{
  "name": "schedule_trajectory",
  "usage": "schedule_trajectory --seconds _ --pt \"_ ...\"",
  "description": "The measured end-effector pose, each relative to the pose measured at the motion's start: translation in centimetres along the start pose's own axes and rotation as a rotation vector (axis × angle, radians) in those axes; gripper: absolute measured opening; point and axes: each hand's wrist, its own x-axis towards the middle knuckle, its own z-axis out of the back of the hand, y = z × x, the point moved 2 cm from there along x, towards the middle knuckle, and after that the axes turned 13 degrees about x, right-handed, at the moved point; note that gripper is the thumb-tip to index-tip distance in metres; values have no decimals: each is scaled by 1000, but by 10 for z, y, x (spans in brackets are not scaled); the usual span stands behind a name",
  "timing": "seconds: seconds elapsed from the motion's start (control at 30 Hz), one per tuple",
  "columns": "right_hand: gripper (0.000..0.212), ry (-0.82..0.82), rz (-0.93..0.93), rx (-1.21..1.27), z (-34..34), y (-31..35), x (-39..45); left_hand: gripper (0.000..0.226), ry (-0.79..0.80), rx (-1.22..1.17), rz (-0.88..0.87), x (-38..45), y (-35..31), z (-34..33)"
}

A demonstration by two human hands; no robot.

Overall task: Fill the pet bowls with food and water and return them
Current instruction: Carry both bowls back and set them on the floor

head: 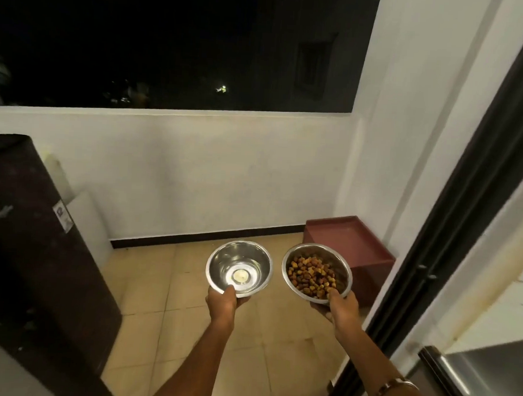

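Note:
I carry two steel pet bowls in front of me above a tiled balcony floor. My left hand (223, 303) grips the near rim of the left steel bowl (245, 259), thumb over the edge; a bright light reflection shows on its bottom, and I cannot tell whether water is in it. My right hand (337, 309) grips the near rim of the right steel bowl (339, 256), which holds brown and orange kibble (312, 274). Both bowls are held roughly level, side by side and apart.
A maroon raised stand (350, 248) sits in the right corner against the white parapet wall (195, 170). A tall dark brown cabinet (33, 246) fills the left side. A dark door frame (453, 214) runs down the right. Beige floor tiles (169, 320) lie below the bowls.

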Motion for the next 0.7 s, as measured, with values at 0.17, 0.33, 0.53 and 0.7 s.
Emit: schedule_trajectory --seconds 0.17,0.33,0.53,0.7 --pt "41 22 -42 -24 -46 -5 57 47 -33 -1 3 52 -7 -17" --pt "41 65 -47 -37 -90 1 114 49 -57 -2 -14 104 -19 -44" --pt "46 145 -61 -113 -137 11 183 50 -110 -41 -10 157 -45 -82" --pt "44 181 -63 -120 -180 16 241 52 -120 -50 -9 214 -59 -111"
